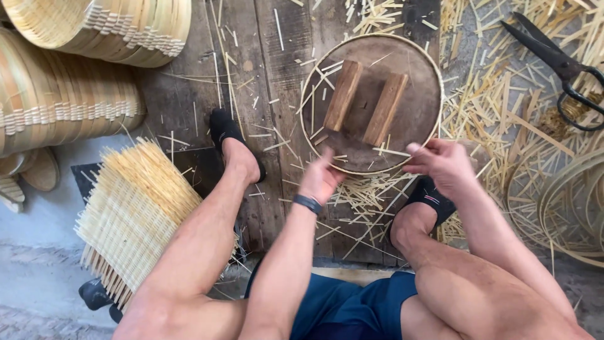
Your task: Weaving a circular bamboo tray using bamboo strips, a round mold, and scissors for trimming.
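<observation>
round bamboo hoop tray (434,82) lies flat on the dark wooden floor boards (277,50), between the person's feet, just ahead of both hands. inside it: two short wooden blocks (365,102) side by side, slightly splayed, plus a few loose bamboo slivers on the dark bottom. nothing else in it that i can see.

left hand (321,179) at the near rim, fingers curled, seems to touch or pinch the rim edge; exact grip not clear. dark band on that wrist. right hand (443,165) at the near right rim, fingers partly closed, seems to pinch a thin sliver or the rim; can't tell which.

risks, my guess: thin rim could flex or crack if squeezed unevenly; blocks could slide if the tray tips; sharp slivers near fingertips and bare legs could splinter skin; loose bamboo offcuts (497,119) piled at the right could get under the tray and make it rock.

outward: black scissors (557,63) on the offcuts, far right, well apart from the hands. coiled bamboo strips (566,201) at the right. woven bamboo mat (135,211) by the left leg. stacked woven baskets (69,94) upper left, nested, contents hidden.
</observation>
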